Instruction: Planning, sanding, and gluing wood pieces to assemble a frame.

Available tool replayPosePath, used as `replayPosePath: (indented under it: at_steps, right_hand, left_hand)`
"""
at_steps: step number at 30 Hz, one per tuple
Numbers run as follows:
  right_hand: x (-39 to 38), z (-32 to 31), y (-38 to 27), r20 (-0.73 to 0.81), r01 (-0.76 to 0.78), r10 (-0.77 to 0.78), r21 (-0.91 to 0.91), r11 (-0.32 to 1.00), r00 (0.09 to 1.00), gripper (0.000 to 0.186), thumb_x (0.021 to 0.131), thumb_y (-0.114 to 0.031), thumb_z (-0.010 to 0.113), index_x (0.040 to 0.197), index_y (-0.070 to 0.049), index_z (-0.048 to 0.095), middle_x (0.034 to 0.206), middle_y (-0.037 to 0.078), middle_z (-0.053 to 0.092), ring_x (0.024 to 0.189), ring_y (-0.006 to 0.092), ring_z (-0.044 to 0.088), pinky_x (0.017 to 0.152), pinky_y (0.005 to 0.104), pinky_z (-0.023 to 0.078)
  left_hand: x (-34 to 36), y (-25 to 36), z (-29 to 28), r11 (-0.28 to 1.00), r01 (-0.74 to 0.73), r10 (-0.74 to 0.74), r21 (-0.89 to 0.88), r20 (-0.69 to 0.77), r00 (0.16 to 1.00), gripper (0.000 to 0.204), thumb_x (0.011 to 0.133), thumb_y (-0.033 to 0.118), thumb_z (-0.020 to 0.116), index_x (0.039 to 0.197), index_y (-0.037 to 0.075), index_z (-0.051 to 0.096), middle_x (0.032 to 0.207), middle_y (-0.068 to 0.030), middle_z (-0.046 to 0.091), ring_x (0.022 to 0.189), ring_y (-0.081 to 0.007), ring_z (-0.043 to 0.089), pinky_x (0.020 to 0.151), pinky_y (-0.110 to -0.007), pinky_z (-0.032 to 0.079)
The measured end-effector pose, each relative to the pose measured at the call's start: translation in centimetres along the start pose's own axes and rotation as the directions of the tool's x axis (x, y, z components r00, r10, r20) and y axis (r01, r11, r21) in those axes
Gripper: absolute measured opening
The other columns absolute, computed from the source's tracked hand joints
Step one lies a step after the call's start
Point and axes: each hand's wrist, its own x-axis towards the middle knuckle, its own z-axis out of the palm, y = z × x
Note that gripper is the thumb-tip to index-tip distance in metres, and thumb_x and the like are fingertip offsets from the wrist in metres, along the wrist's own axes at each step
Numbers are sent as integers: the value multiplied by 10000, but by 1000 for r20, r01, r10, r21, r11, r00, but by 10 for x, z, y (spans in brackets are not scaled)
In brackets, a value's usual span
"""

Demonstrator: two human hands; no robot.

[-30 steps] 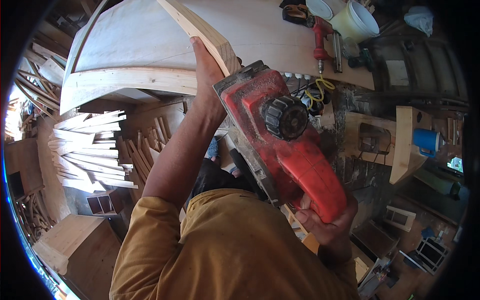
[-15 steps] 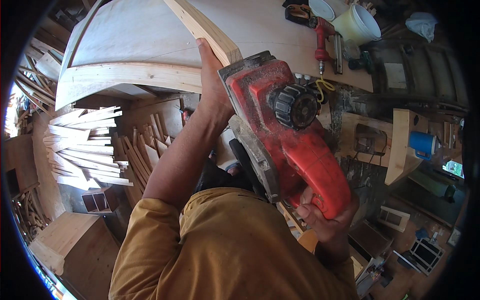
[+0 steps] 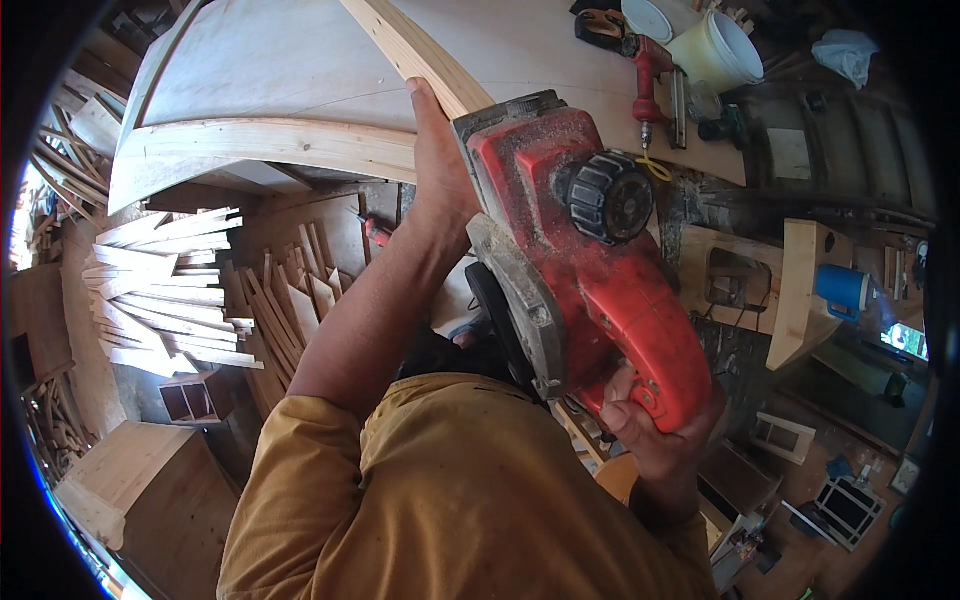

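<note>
Two hands working apart: left hand point(image 3: 442, 160) clutching wood point(image 3: 430, 58) over panel point(image 3: 270, 75), right hand point(image 3: 660, 445) gripping planer point(image 3: 545, 195); planer covering wood's near end, work looking unfinished, cut amount not showing.

The planer point(image 3: 525, 190) now hides more of the wooden bar point(image 3: 420, 52).

Wht bucket point(image 3: 702, 56) + blue jug point(image 3: 841, 287), rt
</note>
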Motion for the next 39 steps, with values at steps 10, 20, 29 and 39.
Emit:
replayPosePath:
  at_steps: [10, 20, 29, 39]
  right_hand:
    - [0, 6, -4, 1, -14, 14, -15, 1000, 1000, 212, 701, -46, 756, 866, 1, 632, 729, 45, 595, 628, 115, 582, 565, 262, 476]
    - [-1, 4, 1, 23, 21, -21, -17, 1000, 1000, 198, 688, -55, 761, 834, -16, 632, 726, 52, 595, 609, 137, 580, 554, 268, 463]
    - [4, 9, 0, 22, 39, -39, 1, 999, 999, 213, 697, -51, 762, 855, 3, 629, 727, 54, 596, 612, 126, 582, 557, 256, 465]
    - [11, 10, -6, 19, 48, -48, -12, 999, 999, 260, 689, -61, 772, 893, 13, 629, 726, 49, 599, 624, 121, 586, 568, 257, 475]
  left_hand:
    - [26, 0, -47, 952, 153, -34, -265, 406, 913, 881, 856, 748, 251, 1370, 34, 286, 1276, -237, 449, 1139, -367, 494, 952, -511, 435]
    - [30, 4, -57, 831, 358, -12, -426, 629, 777, 858, 847, 755, 287, 1289, 23, 364, 1159, -208, 516, 1029, -306, 547, 885, -445, 485]
    - [24, 4, -55, 815, 423, -66, -396, 661, 747, 862, 842, 762, 288, 1249, 13, 419, 1174, -185, 527, 1027, -305, 539, 889, -429, 471]
    - [16, 1, -27, 999, -44, 44, 28, 0, 999, 819, 851, 746, 307, 1218, 30, 459, 1122, -169, 565, 971, -296, 569, 847, -424, 495]
